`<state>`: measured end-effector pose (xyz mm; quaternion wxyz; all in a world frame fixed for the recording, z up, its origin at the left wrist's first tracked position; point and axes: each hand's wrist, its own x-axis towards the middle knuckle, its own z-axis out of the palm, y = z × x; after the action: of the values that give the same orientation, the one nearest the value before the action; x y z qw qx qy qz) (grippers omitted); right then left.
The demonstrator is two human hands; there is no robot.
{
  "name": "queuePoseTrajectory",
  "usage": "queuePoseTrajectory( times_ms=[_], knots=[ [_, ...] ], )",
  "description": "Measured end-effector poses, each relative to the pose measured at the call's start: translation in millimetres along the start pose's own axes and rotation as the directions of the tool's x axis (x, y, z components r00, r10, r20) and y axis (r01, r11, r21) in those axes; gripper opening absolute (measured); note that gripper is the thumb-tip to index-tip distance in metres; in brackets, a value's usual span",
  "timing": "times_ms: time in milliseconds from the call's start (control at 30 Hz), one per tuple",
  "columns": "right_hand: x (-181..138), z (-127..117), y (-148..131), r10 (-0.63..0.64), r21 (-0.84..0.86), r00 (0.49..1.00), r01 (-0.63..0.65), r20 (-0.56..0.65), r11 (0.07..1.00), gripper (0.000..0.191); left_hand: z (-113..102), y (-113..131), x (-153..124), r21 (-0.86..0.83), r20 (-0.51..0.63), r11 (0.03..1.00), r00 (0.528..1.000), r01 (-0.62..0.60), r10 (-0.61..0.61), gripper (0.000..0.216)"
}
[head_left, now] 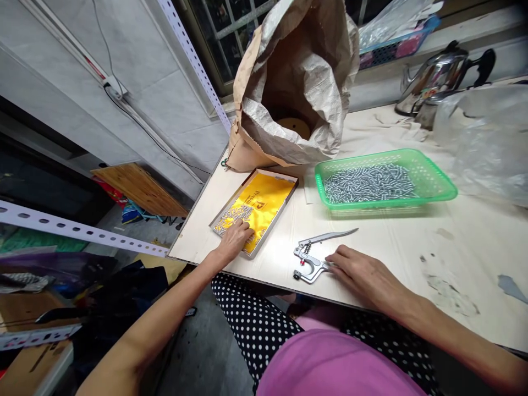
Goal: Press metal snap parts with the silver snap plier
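My left hand (236, 241) reaches into a shallow tray (284, 206) lined with a yellow printed sheet (266, 192). Its fingers are bent down together at the near side, beside a pile of small silvery metal pieces (233, 216); whatever they pinch is hidden. My right hand (365, 275) is closed round the lower handle of silver snap pliers (315, 267), which rest on the table with their upper handle sprung apart and jaws facing left. Behind the pliers stands a green plastic basket (385, 206) with many slim silvery metal pieces (371, 182) in it.
A large open paper sack (251, 140) stands at the back of the table (396, 234), behind the tray. A metal kettle (437, 74) and a clear plastic bag (490, 137) are at the right rear. The table's left edge is near the tray; a wooden board (138, 187) leans beyond it.
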<state>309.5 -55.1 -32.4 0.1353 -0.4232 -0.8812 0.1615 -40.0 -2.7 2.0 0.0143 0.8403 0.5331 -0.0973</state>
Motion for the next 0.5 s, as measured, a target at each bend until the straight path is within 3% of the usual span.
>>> queuePoseTrajectory(
  times_ms=[167,333,433,500],
  knots=[
    [-6.7,14.6,2.1,0.033,-0.083,0.999,-0.033,0.005,0.996,0.015,-4.8,-3.6,5.1,0.047,0.071,0.987,0.986,-0.155,0.151,0.017],
    [-12.9,23.3,1.2,0.06,-0.128,0.998,-0.063,-0.029,0.99,0.014,-6.1,-5.6,12.3,0.007,0.106,0.99,0.985,-0.141,0.139,0.018],
    [-14.2,22.5,-0.1,0.062,-0.122,0.997,-0.067,-0.041,0.99,0.014,-11.7,8.6,12.4,-0.109,-0.023,0.992,0.998,-0.056,0.054,0.017],
    [-13.3,20.7,-0.7,0.058,-0.125,0.997,-0.063,-0.043,0.99,0.012,-16.9,30.0,9.9,-0.287,-0.146,0.958,0.987,0.022,-0.066,0.013]
  ],
)
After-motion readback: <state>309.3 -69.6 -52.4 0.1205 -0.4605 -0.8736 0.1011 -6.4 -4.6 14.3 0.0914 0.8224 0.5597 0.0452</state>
